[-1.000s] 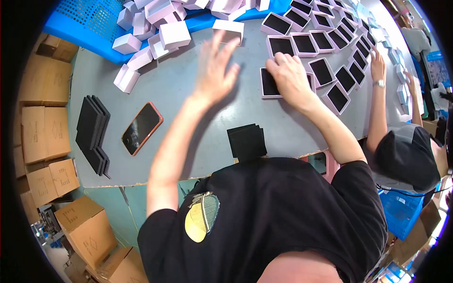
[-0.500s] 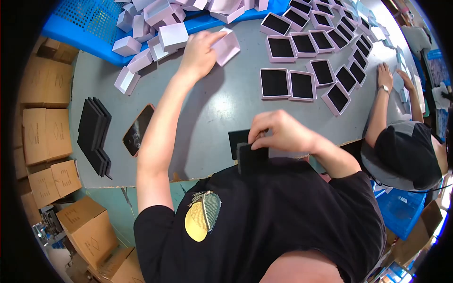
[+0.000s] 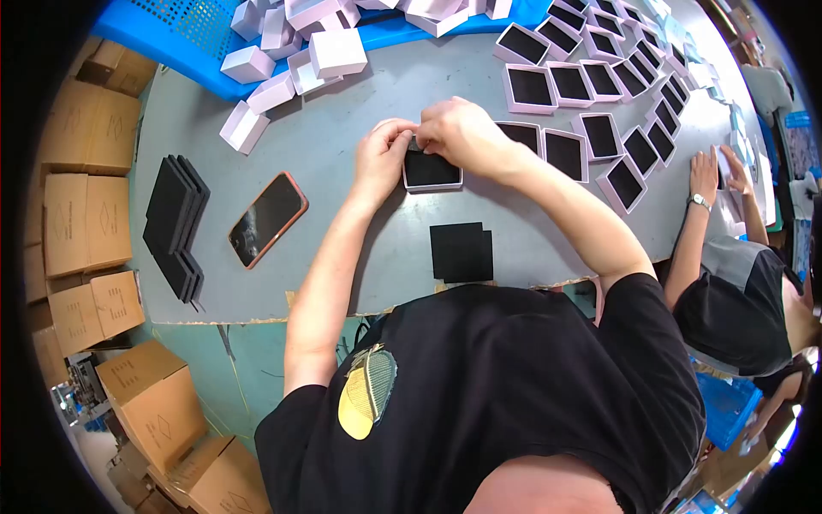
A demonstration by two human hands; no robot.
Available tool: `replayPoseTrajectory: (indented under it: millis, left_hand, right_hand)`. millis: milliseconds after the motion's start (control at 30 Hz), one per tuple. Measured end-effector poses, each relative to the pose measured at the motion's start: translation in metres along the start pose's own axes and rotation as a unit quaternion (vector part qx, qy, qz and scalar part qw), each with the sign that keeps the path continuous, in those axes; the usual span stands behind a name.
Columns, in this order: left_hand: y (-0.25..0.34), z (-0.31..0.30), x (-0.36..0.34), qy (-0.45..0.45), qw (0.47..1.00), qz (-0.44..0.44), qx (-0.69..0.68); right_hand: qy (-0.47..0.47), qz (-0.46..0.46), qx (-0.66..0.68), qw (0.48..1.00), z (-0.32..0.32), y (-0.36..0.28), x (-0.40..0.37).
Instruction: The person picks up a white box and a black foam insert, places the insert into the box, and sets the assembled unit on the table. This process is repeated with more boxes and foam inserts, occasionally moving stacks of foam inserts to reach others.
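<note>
Both hands meet at a pink box (image 3: pixel 433 188) on the grey table. My left hand (image 3: pixel 383 158) pinches its left upper edge with bent fingers. Over the upper right corner, my right hand (image 3: pixel 458 133) has its fingers curled together at the black pad (image 3: pixel 431 170) lying inside the box. The fingers hide that far edge of the pad. Nearer my body, a few loose black pads (image 3: pixel 458 252) lie overlapping on the table.
Pink boxes with black inserts (image 3: pixel 530 88) fill the right side. Empty boxes (image 3: pixel 336 53) lie by a blue crate (image 3: pixel 171 53). A phone (image 3: pixel 268 219) and black pad stacks (image 3: pixel 175 214) are left. A co-worker's hands (image 3: pixel 704 176) are far right.
My left hand has brought a box from beside the crate toward the middle. My right hand has moved up from the loose pads, and a black pad now lies in the box.
</note>
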State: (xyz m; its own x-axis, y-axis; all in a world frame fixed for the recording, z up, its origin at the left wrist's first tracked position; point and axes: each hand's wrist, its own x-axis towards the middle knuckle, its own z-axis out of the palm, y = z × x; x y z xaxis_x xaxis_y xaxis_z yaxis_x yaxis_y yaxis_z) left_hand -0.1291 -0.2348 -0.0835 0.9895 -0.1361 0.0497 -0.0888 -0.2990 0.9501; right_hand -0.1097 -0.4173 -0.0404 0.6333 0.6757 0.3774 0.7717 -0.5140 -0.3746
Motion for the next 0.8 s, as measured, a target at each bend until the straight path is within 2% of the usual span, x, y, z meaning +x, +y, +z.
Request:
replayPoseTrajectory:
  millis: [100,133,167,200,300,367,400,433,500,567,600,667,700,767,800]
  left_hand:
    - [-0.005,-0.005,0.004,-0.024,0.999,-0.023,-0.023]
    - [0.002,-0.016,0.012,0.012,0.976,0.17,0.137]
    - [0.007,-0.027,0.022,0.072,0.929,0.272,0.24]
    - [0.013,-0.044,0.037,0.096,0.878,0.319,0.343]
    - [0.027,-0.082,0.085,0.109,0.764,0.368,0.519]
    - [0.013,-0.093,0.114,0.101,0.74,0.355,0.562]
    - [0.02,-0.091,0.121,0.069,0.744,0.321,0.581]
    - [0.032,-0.09,0.126,0.037,0.746,0.287,0.6]
    - [0.042,-0.085,0.137,-0.004,0.737,0.239,0.632]
    - [0.045,-0.078,0.145,-0.019,0.72,0.211,0.661]
    - [0.047,-0.077,0.146,-0.031,0.724,0.208,0.657]
    - [0.052,-0.075,0.143,-0.023,0.752,0.2,0.628]
    - [0.057,-0.075,0.14,-0.019,0.765,0.198,0.613]
    - [0.078,-0.079,0.113,0.006,0.855,0.224,0.468]
    - [0.085,-0.083,0.093,0.019,0.891,0.232,0.39]
  right_hand:
    - [0.041,-0.024,-0.172,0.984,0.001,-0.015,-0.007]
    - [0.05,-0.016,-0.189,0.981,0.0,-0.011,-0.012]
    - [0.046,0.022,-0.199,0.979,-0.003,-0.007,-0.017]
    - [0.045,0.063,-0.224,0.971,-0.011,-0.004,-0.022]
    - [0.041,0.141,-0.238,0.96,-0.029,0.008,-0.04]
    - [0.026,0.147,-0.094,0.984,-0.038,-0.018,-0.048]
    - [0.016,0.139,0.033,0.99,-0.045,-0.039,-0.05]
    - [0.004,0.102,0.068,0.993,-0.04,-0.053,-0.059]
    - [-0.11,0.105,0.032,0.988,-0.03,-0.08,-0.074]
    - [-0.152,0.133,0.047,0.978,-0.016,-0.085,-0.086]
    - [-0.141,0.132,0.066,0.979,-0.018,-0.085,-0.085]
    - [-0.119,0.13,0.104,0.979,-0.028,-0.088,-0.081]
    - [-0.114,0.151,0.168,0.967,-0.034,-0.086,-0.078]
    - [-0.105,0.193,0.296,0.93,-0.049,-0.075,-0.071]
    - [-0.045,0.173,0.338,0.924,-0.059,-0.067,-0.066]
